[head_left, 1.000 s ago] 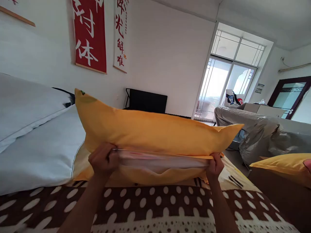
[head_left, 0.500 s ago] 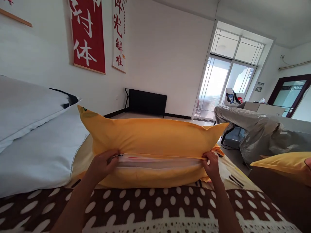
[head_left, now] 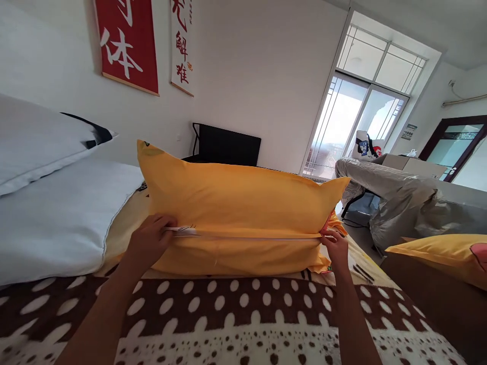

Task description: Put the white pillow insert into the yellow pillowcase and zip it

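A plump yellow pillow (head_left: 236, 203) stands on its long edge on the bed, its zip seam facing me. My left hand (head_left: 149, 242) pinches the left end of the seam, where a short strip of white inner still shows. At the right end, my right hand (head_left: 335, 246) pinches the corner of the yellow cover. The seam between my hands looks closed along most of its length.
Two white pillows (head_left: 57, 213) are stacked at the left. A brown blanket with white dots (head_left: 243, 314) covers the bed in front. Another yellow pillow (head_left: 441, 256) lies at the right. A covered sofa (head_left: 403, 197) and a glass door are beyond.
The wide gap showing the white inner has narrowed to a thin line. The pillow dropped lower and then stood taller, and my view shifted slightly right.
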A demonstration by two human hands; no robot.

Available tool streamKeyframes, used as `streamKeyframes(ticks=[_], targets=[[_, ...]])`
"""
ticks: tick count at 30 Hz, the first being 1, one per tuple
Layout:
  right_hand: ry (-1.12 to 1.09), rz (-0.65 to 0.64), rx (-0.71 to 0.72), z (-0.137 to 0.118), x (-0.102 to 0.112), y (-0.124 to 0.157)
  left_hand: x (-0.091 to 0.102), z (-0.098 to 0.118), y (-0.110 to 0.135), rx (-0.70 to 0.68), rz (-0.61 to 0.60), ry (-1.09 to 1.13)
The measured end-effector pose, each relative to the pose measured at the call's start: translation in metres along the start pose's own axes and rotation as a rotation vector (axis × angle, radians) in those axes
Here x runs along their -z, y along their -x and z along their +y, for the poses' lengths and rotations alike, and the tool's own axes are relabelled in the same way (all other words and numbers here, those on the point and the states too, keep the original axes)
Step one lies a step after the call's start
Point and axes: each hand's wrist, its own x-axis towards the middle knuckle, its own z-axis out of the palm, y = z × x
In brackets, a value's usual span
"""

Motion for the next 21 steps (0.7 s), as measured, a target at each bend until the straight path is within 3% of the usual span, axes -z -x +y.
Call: streamKeyframes(ticks=[3, 8, 16, 21], targets=[[-0.049, -0.005, -0.069, 0.002, -0.001, -0.001, -0.001, -0.001, 0.001, 0.002, 0.041, -0.024], [-0.011, -0.067, -0.203, -0.006, -0.004, 0.003, 0.004, 0.000, 0.003, 0.078, -0.004, 0.160], [0.160, -0.078, -0.229, -0.030, 0.002, 0.012, 0.010, 0.010, 0.001, 0.161, 0.014, 0.341], [0.126, -0.041, -0.254, -0.035, 0.000, 0.015, 0.008, 0.016, 0.004, 0.267, 0.082, 0.387]])
